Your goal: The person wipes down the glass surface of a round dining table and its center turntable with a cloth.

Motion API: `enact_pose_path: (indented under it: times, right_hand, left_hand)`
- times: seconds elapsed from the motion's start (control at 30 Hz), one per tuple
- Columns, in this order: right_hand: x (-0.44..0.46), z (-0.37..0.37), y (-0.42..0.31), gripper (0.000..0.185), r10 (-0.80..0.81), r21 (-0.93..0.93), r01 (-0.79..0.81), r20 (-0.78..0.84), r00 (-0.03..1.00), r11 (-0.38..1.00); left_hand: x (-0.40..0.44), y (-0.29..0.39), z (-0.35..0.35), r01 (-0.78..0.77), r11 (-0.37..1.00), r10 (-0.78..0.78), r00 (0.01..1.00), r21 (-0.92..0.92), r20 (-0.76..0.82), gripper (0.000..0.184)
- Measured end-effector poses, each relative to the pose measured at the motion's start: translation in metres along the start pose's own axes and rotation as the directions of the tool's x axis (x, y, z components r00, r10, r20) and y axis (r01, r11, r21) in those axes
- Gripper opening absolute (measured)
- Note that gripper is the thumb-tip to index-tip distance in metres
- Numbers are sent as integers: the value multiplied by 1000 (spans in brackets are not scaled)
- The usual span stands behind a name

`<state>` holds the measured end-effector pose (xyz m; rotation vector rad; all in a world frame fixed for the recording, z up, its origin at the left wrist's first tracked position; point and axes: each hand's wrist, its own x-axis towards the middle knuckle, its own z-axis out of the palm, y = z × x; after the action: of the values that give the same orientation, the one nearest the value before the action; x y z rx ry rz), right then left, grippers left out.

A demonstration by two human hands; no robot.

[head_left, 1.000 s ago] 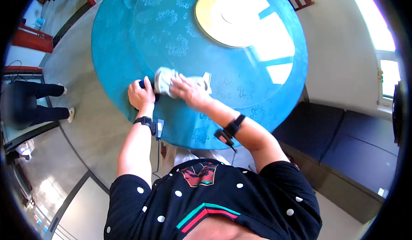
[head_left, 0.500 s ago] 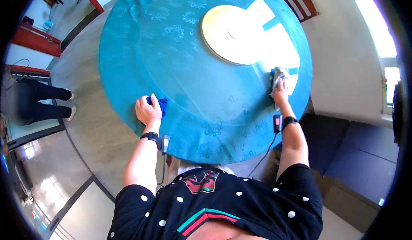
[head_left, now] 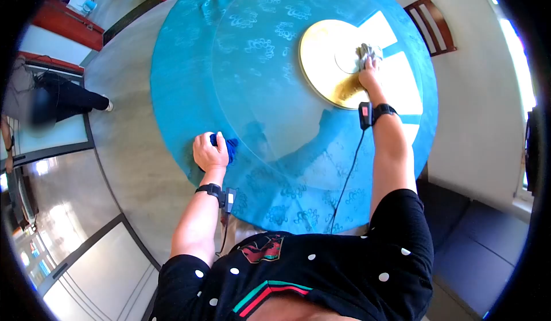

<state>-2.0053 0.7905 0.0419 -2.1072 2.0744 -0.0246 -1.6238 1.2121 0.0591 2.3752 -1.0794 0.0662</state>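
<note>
A round table with a teal patterned cloth (head_left: pixel 183 74) and a clear round top fills the middle of the view. On it lies a round gold disc (head_left: pixel 321 57). My right hand (head_left: pixel 370 75) holds a crumpled light grey cloth (head_left: pixel 367 51) against the right part of the disc, arm stretched out. At the table's left front edge, my left hand (head_left: pixel 210 151) is closed around a dark blue cloth (head_left: pixel 232 149), which rests on the tablecloth.
A wooden chair (head_left: pixel 430 25) stands beyond the table's right side. Dark padded seating (head_left: pixel 482 229) is at the lower right. At the far left, another person in dark trousers (head_left: pixel 72 94) stands on the grey floor. A cable hangs from my right wrist.
My right hand has swept the grey cloth from near my left hand to the table's right side, then forward onto the disc. My left hand has stayed on the blue cloth.
</note>
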Motion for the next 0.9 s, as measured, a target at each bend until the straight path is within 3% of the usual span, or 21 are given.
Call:
enact_pose_path:
  times: [0.1, 0.17, 0.23, 0.3, 0.37, 0.43, 0.5, 0.57, 0.63, 0.7, 0.83, 0.9]
  right_hand:
    - [9, -1, -63, 69, -115, 43, 116, -26, 993, 992]
    - [13, 20, -96, 71, -267, -59, 266, -6, 964, 962]
    - [-51, -23, -161, 71, -384, -78, 400, 166, 908, 913]
    - [-81, 11, -189, 69, -527, -72, 532, 75, 846, 844]
    - [-138, 18, -209, 61, -769, -97, 764, -25, 638, 637]
    - [-194, 33, -220, 69, -864, -52, 865, 41, 502, 500]
    - [-255, -4, -224, 67, -916, -33, 929, 160, 369, 368]
    - [-291, -12, -208, 63, -946, 99, 951, 170, 275, 294]
    - [-314, -22, -182, 59, -928, 197, 916, 212, 307, 349]
    - [-323, -19, -152, 53, -944, 247, 914, 149, 294, 323]
    - [-344, -35, -103, 36, -952, 194, 932, 75, 296, 305]
    - [-349, -53, -96, 23, -921, 297, 879, 4, 390, 373]
  left_hand:
    - [0, 0, -1, -7, 1000, 7, 1000, -9, -15, 24]
    - [1, 1, -2, 5, 1000, -5, 1000, -9, -12, 25]
    - [1, 0, -1, 10, 1000, -10, 1000, -9, -11, 25]
    - [0, -1, 0, -18, 1000, 18, 998, 3, -52, 26]
    - [2, 0, -2, -9, 1000, 9, 999, 1, -49, 26]
    - [1, 1, -5, -1, 1000, 1, 999, 1, -47, 26]
    - [1, 1, -5, -11, 1000, 12, 1000, 16, -23, 27]
    - [1, 2, -6, 26, 1000, -26, 999, -1, -43, 26]
    - [3, 5, -14, 41, 999, -41, 999, -27, -11, 26]
    - [4, 0, -12, 51, 998, -52, 998, -39, -25, 25]
    - [2, -1, -16, 52, 996, -57, 996, -77, -66, 26]
    - [2, -1, -21, 40, 996, -47, 995, -80, -87, 26]
